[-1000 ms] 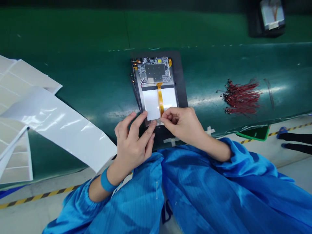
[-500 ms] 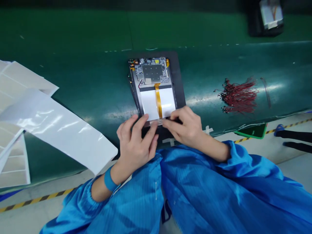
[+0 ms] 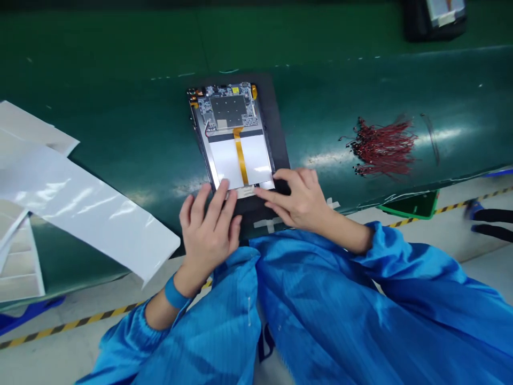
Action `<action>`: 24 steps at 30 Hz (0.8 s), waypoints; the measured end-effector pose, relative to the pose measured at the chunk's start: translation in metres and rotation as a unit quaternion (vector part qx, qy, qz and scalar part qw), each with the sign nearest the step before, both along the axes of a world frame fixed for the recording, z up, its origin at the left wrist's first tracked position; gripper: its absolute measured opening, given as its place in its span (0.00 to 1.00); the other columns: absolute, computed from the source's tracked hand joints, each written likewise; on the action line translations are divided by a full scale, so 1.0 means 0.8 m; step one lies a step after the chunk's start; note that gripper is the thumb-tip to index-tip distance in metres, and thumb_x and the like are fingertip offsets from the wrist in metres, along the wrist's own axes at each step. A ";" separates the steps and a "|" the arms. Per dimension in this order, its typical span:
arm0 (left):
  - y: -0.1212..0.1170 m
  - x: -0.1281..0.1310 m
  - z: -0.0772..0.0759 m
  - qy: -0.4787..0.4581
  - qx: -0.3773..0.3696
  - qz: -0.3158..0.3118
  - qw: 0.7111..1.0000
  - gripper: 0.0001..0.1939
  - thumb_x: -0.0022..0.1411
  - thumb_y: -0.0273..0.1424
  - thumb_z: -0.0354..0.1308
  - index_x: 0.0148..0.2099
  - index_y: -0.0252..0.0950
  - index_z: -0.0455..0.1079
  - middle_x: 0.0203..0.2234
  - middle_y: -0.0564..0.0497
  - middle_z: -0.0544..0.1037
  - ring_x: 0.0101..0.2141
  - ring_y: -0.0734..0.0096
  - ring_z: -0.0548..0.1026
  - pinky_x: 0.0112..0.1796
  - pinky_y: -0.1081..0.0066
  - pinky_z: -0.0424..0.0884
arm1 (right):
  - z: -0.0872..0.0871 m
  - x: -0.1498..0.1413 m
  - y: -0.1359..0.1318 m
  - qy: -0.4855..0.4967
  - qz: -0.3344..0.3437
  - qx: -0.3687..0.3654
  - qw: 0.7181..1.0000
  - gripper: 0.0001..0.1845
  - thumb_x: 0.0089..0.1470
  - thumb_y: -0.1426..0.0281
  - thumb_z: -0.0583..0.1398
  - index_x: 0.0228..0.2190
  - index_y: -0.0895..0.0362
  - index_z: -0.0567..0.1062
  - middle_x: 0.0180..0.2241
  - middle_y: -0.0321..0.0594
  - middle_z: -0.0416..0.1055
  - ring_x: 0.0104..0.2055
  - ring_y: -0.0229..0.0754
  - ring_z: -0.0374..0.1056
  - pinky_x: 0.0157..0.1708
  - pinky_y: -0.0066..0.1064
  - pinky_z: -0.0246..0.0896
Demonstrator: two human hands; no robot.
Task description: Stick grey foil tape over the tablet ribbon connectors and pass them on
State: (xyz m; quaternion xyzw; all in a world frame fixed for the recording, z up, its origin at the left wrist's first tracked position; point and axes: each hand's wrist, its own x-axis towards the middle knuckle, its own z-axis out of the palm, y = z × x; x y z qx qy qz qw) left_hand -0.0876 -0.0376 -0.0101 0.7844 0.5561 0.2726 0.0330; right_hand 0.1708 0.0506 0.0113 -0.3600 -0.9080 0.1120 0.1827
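Observation:
An opened tablet (image 3: 256, 155) lies on a dark mat (image 3: 276, 125), its circuit board (image 3: 228, 109) at the far end and an amber flex cable (image 3: 241, 158) running down over the silvery panel. Along the near edge runs a pale strip of tape (image 3: 246, 192). My left hand (image 3: 210, 224) has its fingers spread, the fingertips resting at the tablet's near left corner beside the strip. At the strip's right end, my right hand (image 3: 302, 200) touches with an outstretched index finger; its other fingers are partly bent. Neither hand grips anything that I can see.
White sheets (image 3: 100, 211) of stickers or liner lie to the left. On the right is a bundle of thin red wires (image 3: 382, 147). Another device (image 3: 436, 21) sits at the far right. Beyond the table's near edge are a green tray (image 3: 412, 206) and a person's legs (image 3: 495, 222).
The view has shifted, so the tablet appears further left and up. My left hand has drawn back left from the strip's middle, and my right index finger has straightened along the near edge.

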 end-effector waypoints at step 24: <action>0.075 0.072 0.019 -0.351 -0.144 0.140 0.914 0.44 0.76 0.47 0.55 0.82 0.42 0.39 0.79 0.44 0.45 0.77 0.55 0.48 0.76 0.54 0.44 | 0.031 -0.008 0.070 0.453 -0.180 -0.472 0.735 0.41 0.52 0.48 0.72 0.57 0.45 0.58 0.39 0.35 0.77 0.34 0.44 0.75 0.35 0.39 0.77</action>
